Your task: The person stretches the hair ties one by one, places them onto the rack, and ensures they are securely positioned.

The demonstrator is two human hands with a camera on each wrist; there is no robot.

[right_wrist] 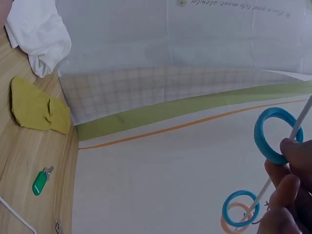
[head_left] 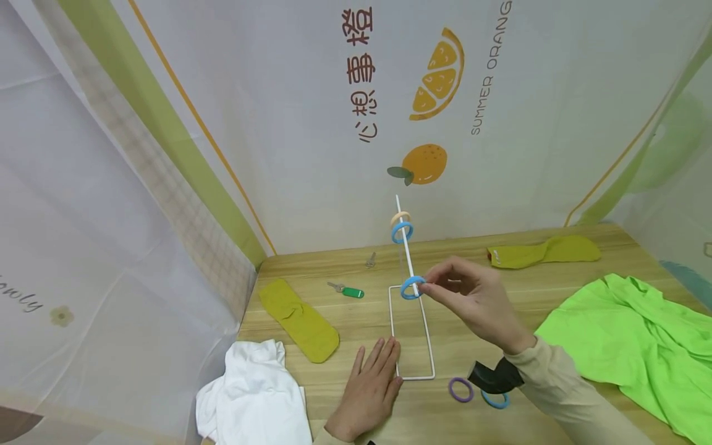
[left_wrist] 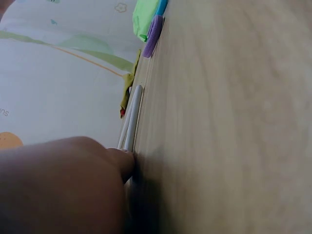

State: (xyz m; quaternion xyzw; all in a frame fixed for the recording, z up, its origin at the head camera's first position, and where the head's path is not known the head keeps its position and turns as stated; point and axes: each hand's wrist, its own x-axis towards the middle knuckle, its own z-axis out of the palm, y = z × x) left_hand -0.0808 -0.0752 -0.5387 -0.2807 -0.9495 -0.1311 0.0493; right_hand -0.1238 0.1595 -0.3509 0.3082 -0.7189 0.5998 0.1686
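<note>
A white wire stand (head_left: 411, 334) lies on the wooden table with a thin rod (head_left: 404, 238) rising from it. A beige ring (head_left: 400, 218) and a blue ring (head_left: 402, 232) sit high on the rod. My right hand (head_left: 473, 300) pinches another blue ring (head_left: 412, 287) threaded low on the rod; the right wrist view shows that blue ring (right_wrist: 275, 134) at my fingertips (right_wrist: 292, 151). My left hand (head_left: 369, 389) lies flat on the table, its fingers pressing the stand's base rail (left_wrist: 131, 122). A purple ring (head_left: 460, 389) and a blue ring (head_left: 495, 400) lie near my right forearm.
A white cloth (head_left: 253, 395) lies at front left, a bright green garment (head_left: 634, 346) at right. Two olive socks (head_left: 297, 318) (head_left: 542, 252) lie on the table. A key with a green tag (head_left: 347, 290) and a small metal item (head_left: 370, 260) sit behind the stand. Fabric walls enclose the table.
</note>
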